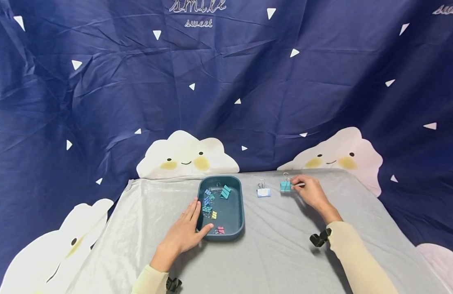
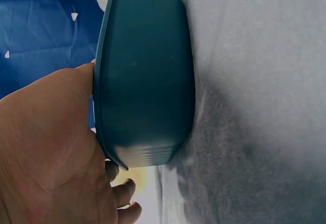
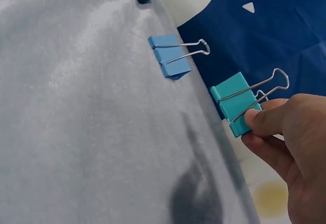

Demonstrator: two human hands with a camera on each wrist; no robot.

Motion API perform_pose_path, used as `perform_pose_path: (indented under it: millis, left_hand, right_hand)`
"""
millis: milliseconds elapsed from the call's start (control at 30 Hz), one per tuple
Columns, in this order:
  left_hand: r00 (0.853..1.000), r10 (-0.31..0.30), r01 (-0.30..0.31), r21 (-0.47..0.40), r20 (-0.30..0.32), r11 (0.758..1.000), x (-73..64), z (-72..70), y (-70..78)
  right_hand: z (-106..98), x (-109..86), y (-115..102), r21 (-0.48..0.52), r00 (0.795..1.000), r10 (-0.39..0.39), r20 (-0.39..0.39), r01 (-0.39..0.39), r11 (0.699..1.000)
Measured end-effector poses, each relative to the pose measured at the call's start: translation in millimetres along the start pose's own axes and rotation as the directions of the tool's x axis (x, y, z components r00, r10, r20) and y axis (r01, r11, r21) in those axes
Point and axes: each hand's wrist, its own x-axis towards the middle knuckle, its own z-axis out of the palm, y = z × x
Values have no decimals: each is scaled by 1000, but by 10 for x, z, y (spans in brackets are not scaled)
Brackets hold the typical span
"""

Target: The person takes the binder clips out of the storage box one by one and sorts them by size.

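Between thumb and fingers my right hand (image 1: 311, 192) pinches a large teal binder clip (image 1: 286, 186) by one end. In the right wrist view this clip (image 3: 235, 101) hangs over the cloth's far edge, silver handles pointing away. A light blue binder clip (image 1: 264, 192) sits apart on the cloth to its left. My left hand (image 1: 184, 230) rests along the left and near rim of a dark teal tray (image 1: 242, 208), its fingers extended. Inside lie a large teal binder clip (image 1: 225, 192), small blue ones (image 1: 206, 201), a yellow one (image 1: 214, 214) and a pink one (image 1: 220, 230).
Grey velvety cloth (image 1: 277, 245) covers the table under the tray and clips. Behind the table's far edge hangs a navy curtain (image 1: 219, 106) printed with white clouds and triangles.
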Motion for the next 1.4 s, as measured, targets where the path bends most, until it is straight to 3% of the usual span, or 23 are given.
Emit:
perform_pose_path:
  millis: [333, 633, 1200, 1400]
  left_hand:
    - [1000, -12, 12, 7, 16, 1000, 21, -6, 2]
    - [1000, -9, 9, 11, 18, 1000, 18, -14, 6]
    - [1000, -11, 11, 3, -6, 1000, 7, 18, -17]
    - [1000, -12, 12, 6, -10, 1000, 11, 24, -19]
  right_hand:
    - [124, 10, 119, -43, 995, 84, 55, -82, 996]
    - [226, -24, 210, -120, 975, 192, 115, -178, 977]
    - [294, -28, 287, -111, 969, 212, 130, -198, 974]
    - [272, -14, 177, -71, 982, 181, 53, -177, 982]
